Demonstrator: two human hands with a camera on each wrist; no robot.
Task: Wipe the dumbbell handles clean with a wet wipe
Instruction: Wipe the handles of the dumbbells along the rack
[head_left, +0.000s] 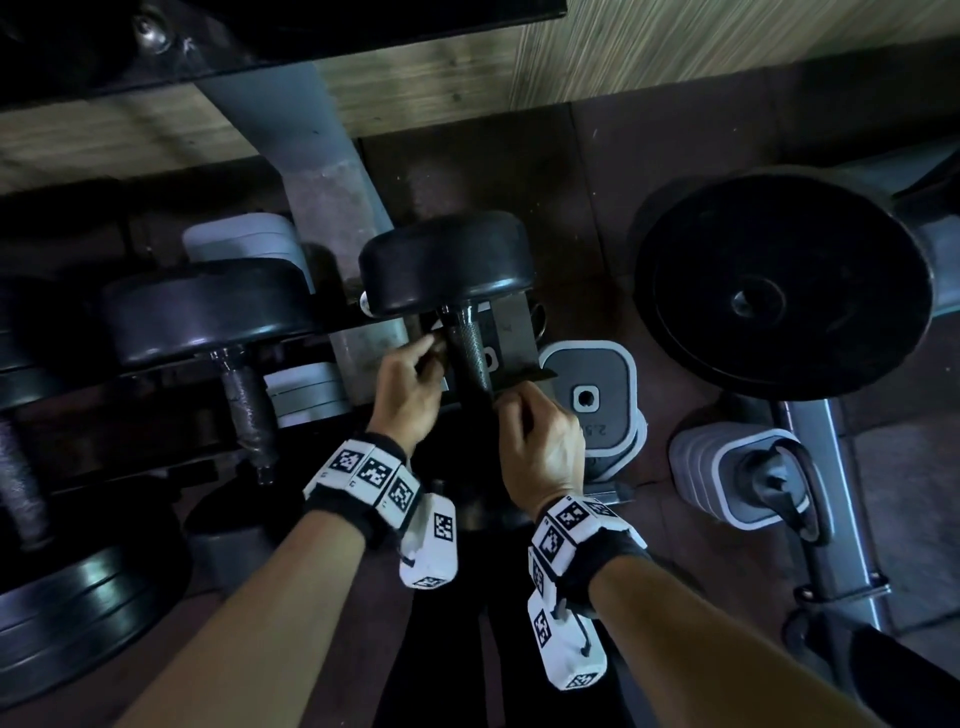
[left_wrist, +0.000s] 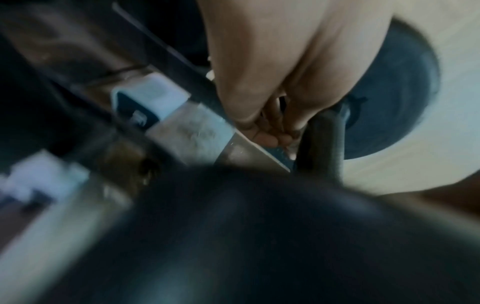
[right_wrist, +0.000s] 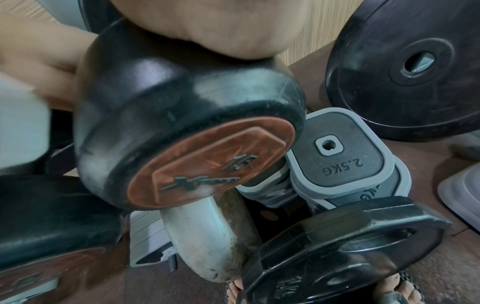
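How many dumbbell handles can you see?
3: middle handle in the centre, second handle left of it, far-left handle at the edge. Others may be hidden.

Dumbbells on a rack, plates on the floor to the right.

The dumbbell (head_left: 449, 270) lies on the rack (head_left: 358, 353), its handle (head_left: 470, 353) running near to far, with the left hand (head_left: 402, 389) just left of the handle and the right hand (head_left: 540, 441) at its near right. A second dumbbell (head_left: 208, 317) sits to the left. Right of the rack, the 2.5 kg plates (head_left: 589, 400) rest on the floor (head_left: 519, 182), with the round plate (head_left: 784, 301) farther right.
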